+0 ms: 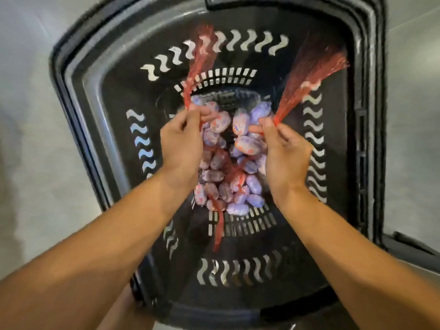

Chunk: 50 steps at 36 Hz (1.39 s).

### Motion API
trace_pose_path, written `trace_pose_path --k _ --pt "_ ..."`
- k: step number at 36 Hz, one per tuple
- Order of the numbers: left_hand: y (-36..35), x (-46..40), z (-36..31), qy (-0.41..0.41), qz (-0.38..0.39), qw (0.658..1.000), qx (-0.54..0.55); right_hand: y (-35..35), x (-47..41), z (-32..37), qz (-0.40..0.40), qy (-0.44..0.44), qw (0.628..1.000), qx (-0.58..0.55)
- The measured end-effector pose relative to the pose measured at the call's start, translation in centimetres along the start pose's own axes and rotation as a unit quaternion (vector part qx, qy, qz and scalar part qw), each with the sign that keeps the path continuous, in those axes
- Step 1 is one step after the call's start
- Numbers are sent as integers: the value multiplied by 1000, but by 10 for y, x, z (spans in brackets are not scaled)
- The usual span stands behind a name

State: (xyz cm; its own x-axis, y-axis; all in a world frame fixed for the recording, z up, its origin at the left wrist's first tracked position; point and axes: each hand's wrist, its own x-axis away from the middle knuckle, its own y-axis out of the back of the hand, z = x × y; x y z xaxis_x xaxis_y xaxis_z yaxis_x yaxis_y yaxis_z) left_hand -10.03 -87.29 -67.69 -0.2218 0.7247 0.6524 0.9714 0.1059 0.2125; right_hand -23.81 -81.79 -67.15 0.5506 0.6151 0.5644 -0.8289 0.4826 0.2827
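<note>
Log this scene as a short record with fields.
container: black slotted plastic basket, seen from above
contents: small purple-and-white wrapped packets heaped on the bottom, red net scraps among them
left hand: pinches a red net piece
right hand: pinches a second red net piece
underneath: grey floor

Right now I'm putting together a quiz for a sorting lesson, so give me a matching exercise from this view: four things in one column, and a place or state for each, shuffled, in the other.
Column one:
1. black slotted plastic basket
2. small purple-and-white wrapped ovals
3. left hand
4. loose red net strip

Column two:
a. trails across the heap toward the near side
b. stands on the pale floor
c. pinches a red net piece
d. heaped on the basket's bottom

Pairs: 1-b, 2-d, 3-c, 4-a.
</note>
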Motion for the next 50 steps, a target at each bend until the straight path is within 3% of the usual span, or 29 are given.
trace_pose_path --k 11,18,21,24,28,31,36,40,44,50 --pt "-9 -51 52 58 -30 997 -38 -26 -56 -59 13 -12 999 42" --pt "-11 -60 93 27 21 978 -205 -24 -44 -113 48 -6 990 136" --pt "-19 -54 104 16 64 976 -206 -24 -35 -129 81 -28 992 94" --pt "-18 -49 110 -33 127 951 -279 -25 -27 -138 87 30 993 75" --pt "-6 -39 110 -110 216 883 -402 -13 -20 -142 158 112 949 248" --pt "7 -28 101 -108 269 852 -436 -4 -7 -131 213 62 928 298" --pt "30 7 71 -27 299 832 -467 21 29 -98 256 15 907 334" --pt "58 44 31 -46 342 794 -501 48 64 -54 287 -52 888 355" --pt "81 84 -26 -28 344 780 -522 75 100 4 258 -87 901 339" --pt "102 154 -135 -108 347 781 -508 108 164 113 205 -45 922 324"
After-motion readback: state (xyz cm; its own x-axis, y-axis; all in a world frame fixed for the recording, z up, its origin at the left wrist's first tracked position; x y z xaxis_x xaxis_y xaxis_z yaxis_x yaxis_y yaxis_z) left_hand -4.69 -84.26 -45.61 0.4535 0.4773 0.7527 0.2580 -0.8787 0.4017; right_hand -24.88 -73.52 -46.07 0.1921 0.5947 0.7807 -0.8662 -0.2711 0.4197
